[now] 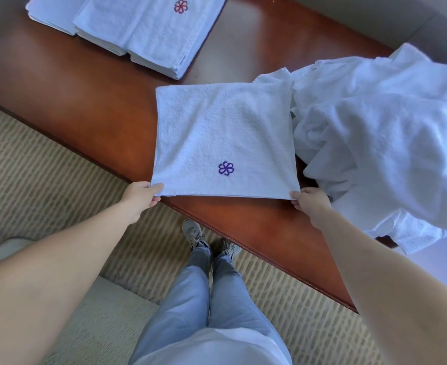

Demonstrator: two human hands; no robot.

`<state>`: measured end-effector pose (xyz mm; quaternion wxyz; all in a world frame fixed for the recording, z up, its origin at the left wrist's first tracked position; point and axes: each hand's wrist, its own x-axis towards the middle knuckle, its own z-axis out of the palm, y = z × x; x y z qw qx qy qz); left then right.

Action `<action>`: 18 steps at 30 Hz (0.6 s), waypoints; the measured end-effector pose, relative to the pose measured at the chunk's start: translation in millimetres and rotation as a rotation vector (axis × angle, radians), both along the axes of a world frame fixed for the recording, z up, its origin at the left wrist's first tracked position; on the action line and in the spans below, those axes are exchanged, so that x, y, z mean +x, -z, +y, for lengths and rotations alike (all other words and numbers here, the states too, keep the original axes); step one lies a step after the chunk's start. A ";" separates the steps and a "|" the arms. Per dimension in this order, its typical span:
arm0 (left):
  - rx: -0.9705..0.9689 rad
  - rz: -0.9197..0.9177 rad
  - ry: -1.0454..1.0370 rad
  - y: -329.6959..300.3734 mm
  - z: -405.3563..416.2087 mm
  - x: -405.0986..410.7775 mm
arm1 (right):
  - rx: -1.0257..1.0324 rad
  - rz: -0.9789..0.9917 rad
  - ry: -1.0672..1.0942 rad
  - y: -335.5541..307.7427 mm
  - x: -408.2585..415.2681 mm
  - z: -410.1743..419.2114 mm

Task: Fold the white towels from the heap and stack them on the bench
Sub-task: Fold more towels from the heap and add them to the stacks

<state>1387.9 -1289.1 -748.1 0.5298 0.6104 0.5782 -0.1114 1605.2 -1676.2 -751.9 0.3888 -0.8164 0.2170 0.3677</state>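
At bench (90, 106) edge, pinched towel (225, 133)

The towel (225, 138) is white with a small purple flower mark (226, 168) near its front edge. The heap (380, 133) beside it is plain white. The stack (143, 25) is white too, its top bearing a red flower mark (181, 6). The bench (90, 101) is glossy reddish brown. The carpet (32, 167) is beige with darker dashed stripes. Jeans (204, 299) pale blue, shoes (193, 233) grey.

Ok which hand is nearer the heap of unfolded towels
Right. The right hand pinches the folded towel's near corner beside the heap; the left hand holds the opposite near corner, farther away.
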 end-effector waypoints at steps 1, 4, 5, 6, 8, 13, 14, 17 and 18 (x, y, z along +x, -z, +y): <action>-0.008 0.002 -0.013 -1.5 -0.3 -0.3 | 0.005 0.012 0.014 -2.3 -0.5 0.7; -0.025 0.004 -0.031 -9.1 -0.3 0.0 | 0.023 0.031 0.035 -15.5 0.2 6.9; -0.034 -0.001 -0.030 -14.0 0.5 0.5 | 0.032 0.030 0.040 -23.6 2.2 8.5; -0.038 -0.008 -0.027 -20.6 2.2 1.6 | 0.048 0.025 0.047 -34.0 4.6 10.3; -0.034 -0.031 -0.034 -38.8 6.7 6.1 | 0.099 0.017 0.053 -57.5 11.2 14.3; -0.153 -0.235 -0.236 -114.8 28.1 38.5 | 0.303 -0.010 0.053 -139.3 38.3 42.5; -0.204 -0.286 -0.277 -133.4 35.0 46.7 | 0.357 -0.008 0.088 -156.5 46.2 49.5; -0.371 -0.456 -0.393 -189.6 56.2 68.4 | 0.527 -0.024 0.206 -209.5 69.9 66.4; -0.412 -0.508 -0.411 -207.6 61.9 74.5 | 0.590 -0.032 0.228 -226.3 76.2 69.4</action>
